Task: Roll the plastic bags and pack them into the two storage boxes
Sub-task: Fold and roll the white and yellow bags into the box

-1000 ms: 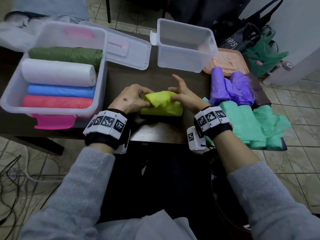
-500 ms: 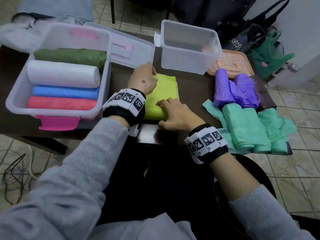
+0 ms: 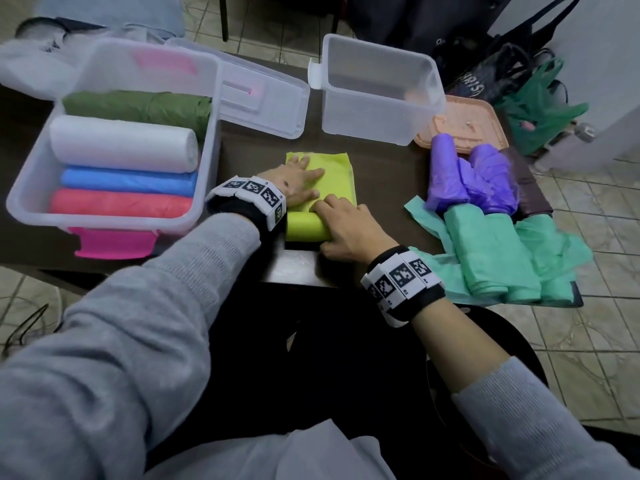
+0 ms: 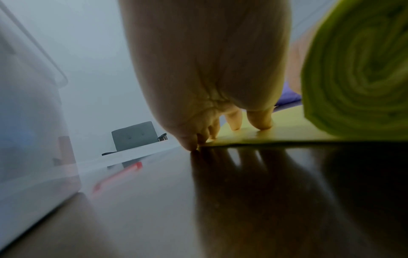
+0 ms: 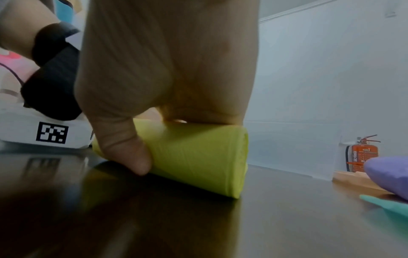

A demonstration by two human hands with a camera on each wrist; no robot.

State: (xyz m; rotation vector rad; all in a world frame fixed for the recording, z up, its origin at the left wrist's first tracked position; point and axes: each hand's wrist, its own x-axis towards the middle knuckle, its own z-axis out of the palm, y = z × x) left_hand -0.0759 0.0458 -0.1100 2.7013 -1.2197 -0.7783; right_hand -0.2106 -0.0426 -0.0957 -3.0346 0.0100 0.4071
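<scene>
A yellow-green plastic bag [image 3: 337, 174] lies on the dark table [image 3: 384, 181], its near end wound into a roll [image 3: 304, 229]. My left hand [image 3: 298, 183] presses flat on the unrolled sheet, fingers spread straight. In the left wrist view its fingertips [image 4: 260, 122] touch the sheet beside the roll's spiral end [image 4: 357, 78]. My right hand [image 3: 346, 226] grips the roll [image 5: 198, 157], fingers curled over the top and thumb [image 5: 130, 153] against its near side. The left storage box [image 3: 110, 227] holds green, white, blue and red rolls. The right storage box [image 3: 377, 126] holds nothing.
Purple bags [image 3: 465, 174] and a heap of teal bags [image 3: 491, 251] lie at the table's right end, with an orange lid [image 3: 464, 123] behind them. The left box's clear lid [image 3: 263, 95] hangs open between the boxes. Dark bags stand on the tiled floor at the far right.
The bunched yellow-green bag now lies spread flat with a roll at its near end. My left hand went from holding it to pressing the sheet; my right hand shifted onto the roll.
</scene>
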